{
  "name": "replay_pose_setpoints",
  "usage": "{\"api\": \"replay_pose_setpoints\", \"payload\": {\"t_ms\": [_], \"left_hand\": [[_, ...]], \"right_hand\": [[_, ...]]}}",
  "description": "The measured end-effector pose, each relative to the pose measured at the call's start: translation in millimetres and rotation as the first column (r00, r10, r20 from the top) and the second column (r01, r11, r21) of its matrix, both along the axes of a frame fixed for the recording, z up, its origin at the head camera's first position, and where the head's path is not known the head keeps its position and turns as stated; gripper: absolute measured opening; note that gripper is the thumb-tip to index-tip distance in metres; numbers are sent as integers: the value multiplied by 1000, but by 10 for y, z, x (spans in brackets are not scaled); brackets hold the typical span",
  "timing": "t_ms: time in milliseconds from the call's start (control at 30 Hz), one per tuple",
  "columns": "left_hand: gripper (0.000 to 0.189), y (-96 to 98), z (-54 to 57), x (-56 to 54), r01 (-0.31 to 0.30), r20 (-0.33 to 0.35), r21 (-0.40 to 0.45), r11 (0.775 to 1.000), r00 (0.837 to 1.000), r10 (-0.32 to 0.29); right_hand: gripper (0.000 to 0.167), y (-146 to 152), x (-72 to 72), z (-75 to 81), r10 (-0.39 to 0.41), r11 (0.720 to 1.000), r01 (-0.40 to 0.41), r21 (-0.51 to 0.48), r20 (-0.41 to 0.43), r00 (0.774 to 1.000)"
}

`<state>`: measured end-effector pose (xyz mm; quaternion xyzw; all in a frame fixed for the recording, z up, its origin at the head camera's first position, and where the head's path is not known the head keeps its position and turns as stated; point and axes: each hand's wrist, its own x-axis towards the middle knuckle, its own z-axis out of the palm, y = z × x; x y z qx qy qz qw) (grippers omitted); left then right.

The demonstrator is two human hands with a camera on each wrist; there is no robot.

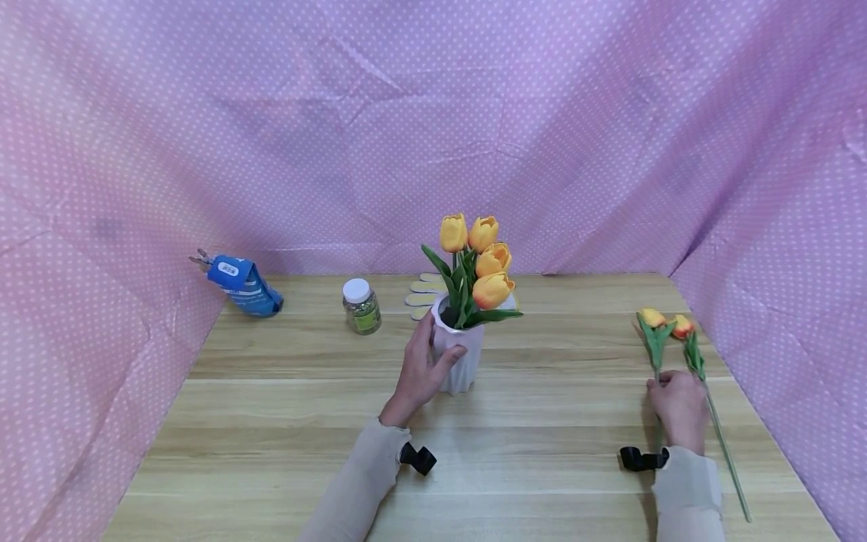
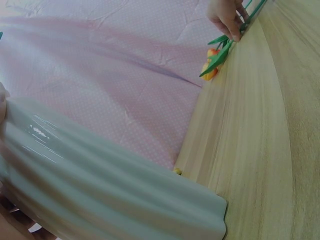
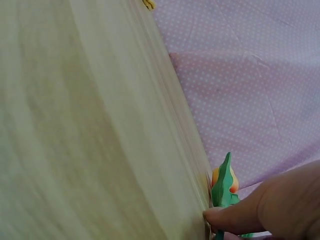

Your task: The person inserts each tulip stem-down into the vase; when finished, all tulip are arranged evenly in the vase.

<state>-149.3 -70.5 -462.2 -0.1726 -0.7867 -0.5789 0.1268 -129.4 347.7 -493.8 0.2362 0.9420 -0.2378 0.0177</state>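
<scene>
A white fluted vase (image 1: 462, 360) stands upright near the table's middle, holding several orange-yellow tulips (image 1: 493, 290) with green leaves. Around its left side curls my left hand (image 1: 421, 370), thumb across the front just under the rim. In the left wrist view the ribbed vase wall (image 2: 100, 175) fills the lower left. Over at the table's right, my right hand (image 1: 679, 406) pinches the stem of a tulip (image 1: 654, 339) lying there. A second tulip (image 1: 722, 429) lies just right of that hand. In the right wrist view, thumb and fingers meet at the stem below a green leaf (image 3: 223, 187).
Behind the vase lies a yellow-and-white glove (image 1: 421, 293), partly hidden. A jar with a white lid (image 1: 362, 307) stands to its left. Farther left, a blue bag (image 1: 245, 286) sits at the table's corner. Pink dotted cloth (image 1: 433, 135) hangs around the wooden table (image 1: 284, 444).
</scene>
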Motion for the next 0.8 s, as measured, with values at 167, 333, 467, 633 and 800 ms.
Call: {"api": "replay_pose_setpoints", "payload": {"t_ms": [167,333,467,633,800], "left_hand": [[84,0,2,0,2,1,3,1000,1000,-2],[86,2,15,5,2,3,4,1000,1000,-2],[87,4,22,5,0,-4,0,1000,1000,0],[87,2,20,4,4,-3,2,1000,1000,-4],[85,-2,10,0,2,5,-2,1000,1000,-2]], "right_hand": [[35,13,8,-19,12,1000,-11,3,-42,999],[35,18,6,-20,16,999,-18,-28,-71,997],[35,19,6,-26,-8,997,0,-79,-102,995],[34,27,-2,-48,-70,976,43,-216,-122,990],[40,44,3,-67,-112,896,74,-438,-62,992]]}}
